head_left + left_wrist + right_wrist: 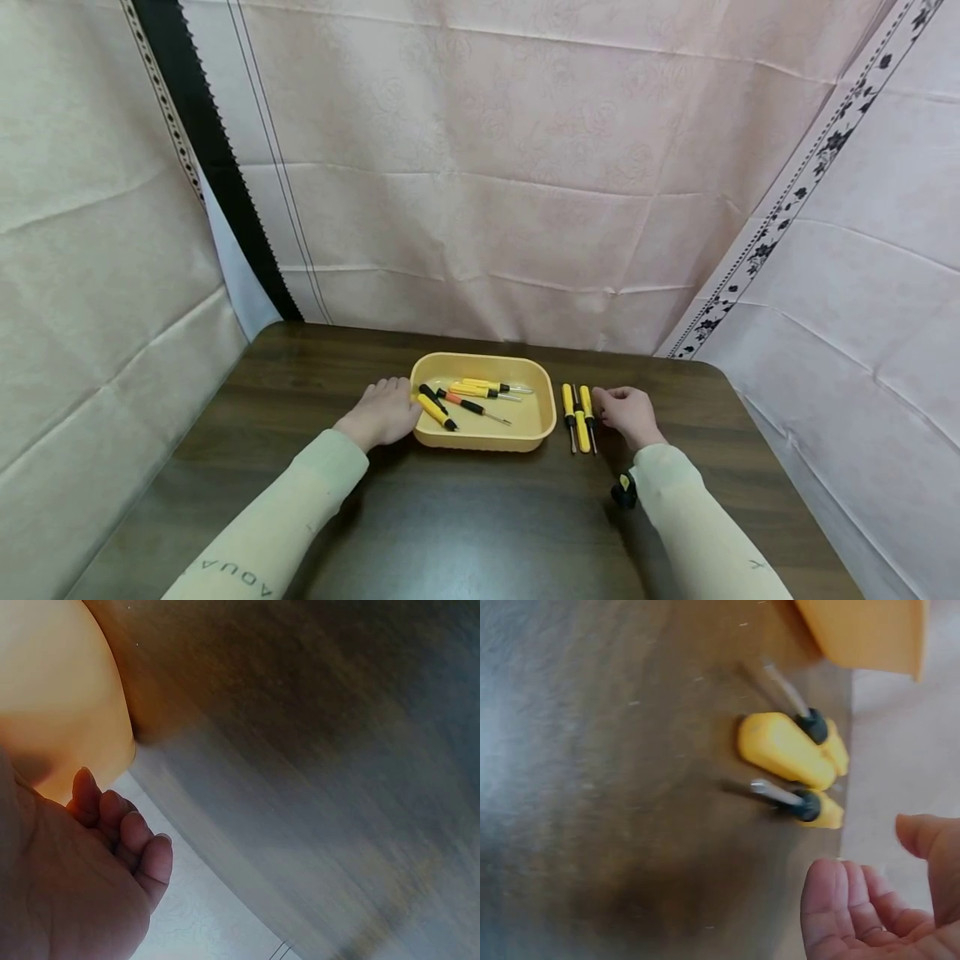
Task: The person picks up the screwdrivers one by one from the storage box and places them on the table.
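Observation:
A yellow plastic tray holds several screwdrivers with yellow, black or orange handles. My left hand is at the tray's left end, by its rim. The left wrist view shows that hand loosely curled beside the tray wall, its thumb hidden. To the right of the tray, three yellow-and-black screwdrivers lie side by side, the middle one turned the opposite way. My right hand is just right of this row. In the right wrist view its fingers and thumb are apart, with nothing between them.
The dark wooden table has its far edge behind the tray. Pale patterned cloth hangs at the back and along both sides. A small black object sits at my right wrist.

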{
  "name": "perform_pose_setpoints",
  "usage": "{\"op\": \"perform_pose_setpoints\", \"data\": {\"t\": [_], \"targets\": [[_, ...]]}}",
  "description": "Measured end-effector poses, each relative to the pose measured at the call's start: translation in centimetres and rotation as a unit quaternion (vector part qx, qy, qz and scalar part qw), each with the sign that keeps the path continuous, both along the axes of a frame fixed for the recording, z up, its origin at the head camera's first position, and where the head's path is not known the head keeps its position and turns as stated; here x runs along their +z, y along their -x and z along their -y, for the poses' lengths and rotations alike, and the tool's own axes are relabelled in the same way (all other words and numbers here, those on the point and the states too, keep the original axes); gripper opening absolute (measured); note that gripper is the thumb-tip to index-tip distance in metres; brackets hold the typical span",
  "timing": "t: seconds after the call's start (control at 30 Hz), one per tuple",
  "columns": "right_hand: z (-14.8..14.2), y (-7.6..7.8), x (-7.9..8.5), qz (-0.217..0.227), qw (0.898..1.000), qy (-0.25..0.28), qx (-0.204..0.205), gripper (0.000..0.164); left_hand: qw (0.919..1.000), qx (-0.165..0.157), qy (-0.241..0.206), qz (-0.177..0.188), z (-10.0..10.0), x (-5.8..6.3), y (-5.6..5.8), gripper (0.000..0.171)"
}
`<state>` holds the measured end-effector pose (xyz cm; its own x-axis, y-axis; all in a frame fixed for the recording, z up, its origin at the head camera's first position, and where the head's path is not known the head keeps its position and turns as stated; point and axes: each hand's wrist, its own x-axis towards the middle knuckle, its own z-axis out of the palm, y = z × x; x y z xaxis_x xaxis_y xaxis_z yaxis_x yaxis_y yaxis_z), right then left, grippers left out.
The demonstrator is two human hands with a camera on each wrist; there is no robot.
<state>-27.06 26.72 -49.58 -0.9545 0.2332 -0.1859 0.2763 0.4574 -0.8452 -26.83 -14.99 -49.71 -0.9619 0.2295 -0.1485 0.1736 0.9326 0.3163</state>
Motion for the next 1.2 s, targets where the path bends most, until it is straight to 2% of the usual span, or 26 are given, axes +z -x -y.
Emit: {"op": "perform_pose_setpoints", "data": {"t": [0.2, 0.3, 0.57, 0.77, 1.03, 1.2], "targets": [[1.1, 0.3, 1.9, -0.034, 0.999, 0.031, 0.013, 0.069, 1.0000, 0.000, 0.003, -0.005, 0.2, -0.1, 0.0, 0.054], [2.3, 0.5, 2.9, -0.047, 0.998, 0.046, 0.019, 0.068, 1.0000, 0.000, 0.003, -0.006, 0.2, -0.2, 0.1, 0.054], [6.3, 0.6, 4.5, -0.076, 0.992, 0.064, 0.075, 0.062, 1.0000, 0.000, 0.003, -0.004, 0.2, -0.1, 0.0, 0.054], [8.7, 0.8, 4.4, -0.079, 0.988, 0.072, 0.108, 0.055, 1.0000, 0.001, 0.001, -0.002, 0.1, 0.0, 0.0, 0.056], [11.2, 1.1, 3.5, -0.089, 0.980, 0.086, 0.153, 0.044, 1.0000, -0.001, -0.002, 0.002, 0.1, 0.1, 0.0, 0.056], [12.9, 1.4, 2.7, -0.079, 0.976, 0.067, 0.193, 0.044, 1.0000, -0.002, -0.003, 0.002, 0.1, 0.1, -0.1, 0.055]]}}
